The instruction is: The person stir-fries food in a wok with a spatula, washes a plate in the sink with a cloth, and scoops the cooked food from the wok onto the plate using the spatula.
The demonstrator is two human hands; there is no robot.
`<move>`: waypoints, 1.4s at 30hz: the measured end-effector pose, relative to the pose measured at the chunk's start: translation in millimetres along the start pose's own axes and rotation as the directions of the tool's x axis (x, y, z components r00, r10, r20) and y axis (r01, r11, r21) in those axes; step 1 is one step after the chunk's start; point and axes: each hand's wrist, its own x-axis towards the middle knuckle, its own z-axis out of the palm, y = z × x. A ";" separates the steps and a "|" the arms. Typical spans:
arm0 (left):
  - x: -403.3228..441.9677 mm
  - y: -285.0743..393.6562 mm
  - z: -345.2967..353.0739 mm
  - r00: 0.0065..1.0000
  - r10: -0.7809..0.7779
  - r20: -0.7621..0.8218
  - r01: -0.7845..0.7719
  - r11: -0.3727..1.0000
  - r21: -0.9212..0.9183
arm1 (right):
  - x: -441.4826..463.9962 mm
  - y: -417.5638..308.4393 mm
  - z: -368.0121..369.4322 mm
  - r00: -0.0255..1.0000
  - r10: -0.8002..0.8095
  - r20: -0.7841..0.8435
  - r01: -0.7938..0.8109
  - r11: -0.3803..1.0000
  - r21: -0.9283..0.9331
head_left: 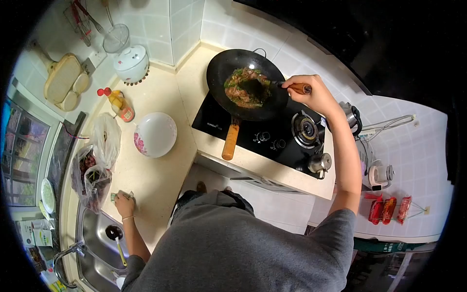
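My right hand [311, 92] is closed round the wooden handle of a spatula [302, 88]. Its dark blade rests among the cooked meat and green vegetables [238, 93] in a black wok [221, 70]. The wok sits on the left burner of a black gas stove [206, 119], its wooden handle [231, 139] pointing toward me. On the counter beside the sink, my left hand [125, 205] is closed on a small pale green patterned cloth [115, 196]. A white bowl with pink flowers [158, 135] stands farther back on that counter.
Plastic bags of dark produce [90, 177] lie by the window side. A sauce bottle [125, 111] and a lidded white pot [131, 65] stand behind. The steel sink [92, 231] holds a ladle [118, 243]. A small metal pot [319, 163] sits at the stove's right front.
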 end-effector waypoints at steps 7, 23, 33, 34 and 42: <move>1.0 0.8 -1.9 1.000 -0.010 0.011 0.010 1.000 -0.001 | -3.0 59.7 101.5 0.931 -0.346 -0.121 0.298 0.907 -0.298; 4.1 0.4 -1.7 0.998 -0.008 0.057 0.006 0.999 0.037 | -37.8 33.4 92.0 0.973 -0.205 -0.110 0.190 0.973 -0.134; 5.8 -8.9 11.6 0.999 -0.044 0.007 0.044 0.998 0.036 | -21.9 29.2 95.2 0.954 -0.262 -0.148 0.252 0.964 -0.084; 6.7 -4.5 6.4 1.000 -0.031 -0.001 0.031 0.999 0.045 | -22.4 26.2 90.3 0.963 -0.219 -0.157 0.213 0.976 -0.053; 6.5 6.0 -3.9 0.996 -0.070 0.061 0.067 0.996 0.054 | -27.7 12.7 82.0 0.967 -0.216 -0.133 0.216 0.976 -0.017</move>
